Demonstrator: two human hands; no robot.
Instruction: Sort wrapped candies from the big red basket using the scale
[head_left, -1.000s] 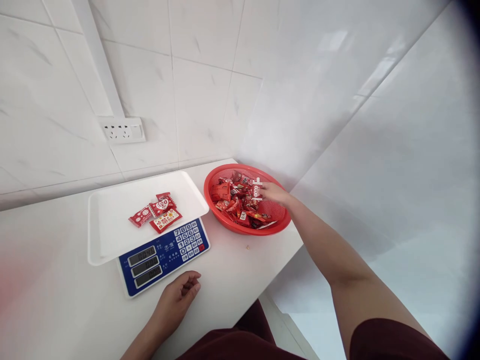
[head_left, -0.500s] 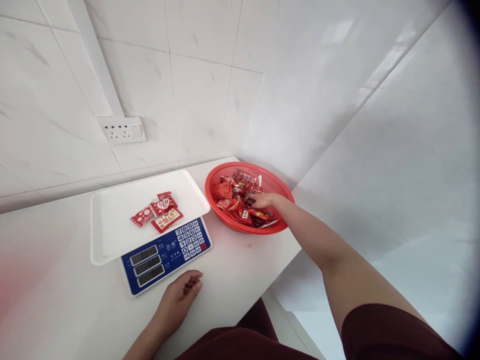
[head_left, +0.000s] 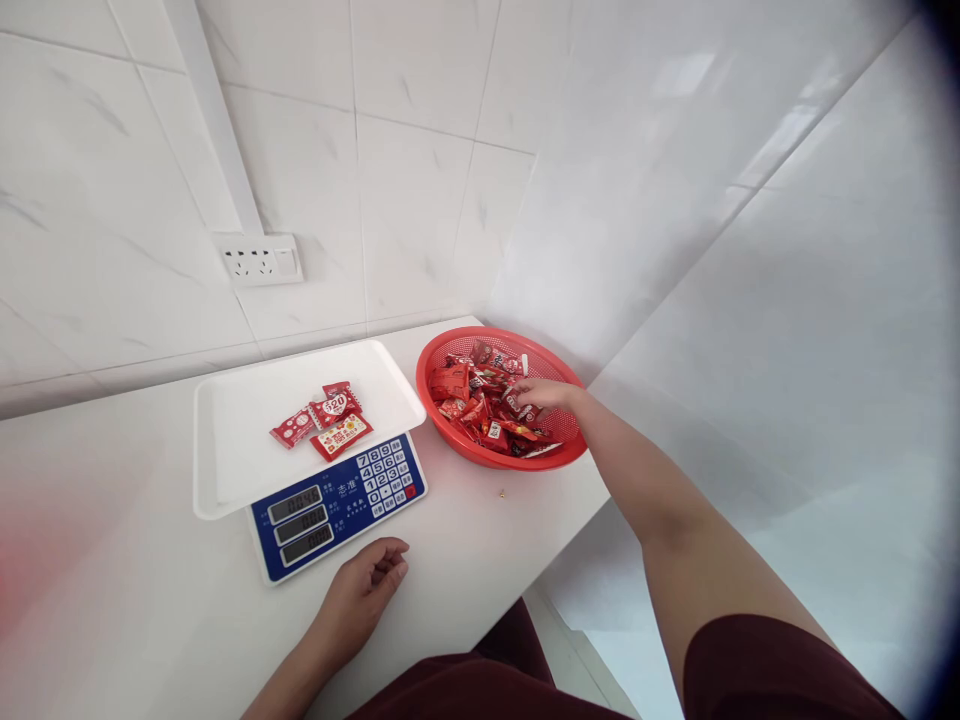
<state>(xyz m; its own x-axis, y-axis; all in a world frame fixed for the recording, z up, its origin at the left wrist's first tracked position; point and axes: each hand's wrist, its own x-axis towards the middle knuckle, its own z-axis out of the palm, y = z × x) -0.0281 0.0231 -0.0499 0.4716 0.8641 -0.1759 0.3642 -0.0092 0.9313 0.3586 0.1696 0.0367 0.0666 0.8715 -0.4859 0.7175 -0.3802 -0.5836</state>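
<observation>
My right hand [head_left: 544, 393] is over the red mesh basket [head_left: 429, 412], its fingers pinched on a small red candy packet [head_left: 517, 404] above the pile. Several shiny red wrapped candies [head_left: 452, 380] fill the basket. On the table in front of the scale rests my left hand [head_left: 369, 585], loosely curled with nothing in it. The digital scale [head_left: 349, 508] has a blue panel with number keys and three displays. On its white tray [head_left: 247, 415] lie several red packets, among them a cream-and-red one [head_left: 342, 436] and one marked 520 [head_left: 334, 405].
The white table [head_left: 172, 610] stands against a tiled wall [head_left: 300, 180] with a socket panel [head_left: 262, 260]. A tiny yellowish bit [head_left: 502, 494] lies in front of the basket. The table's right edge runs diagonally below the basket.
My right hand has drawn up and slightly right out of the pile, with a red candy packet now at its fingertips. My left hand stays in place. The view has shifted slightly.
</observation>
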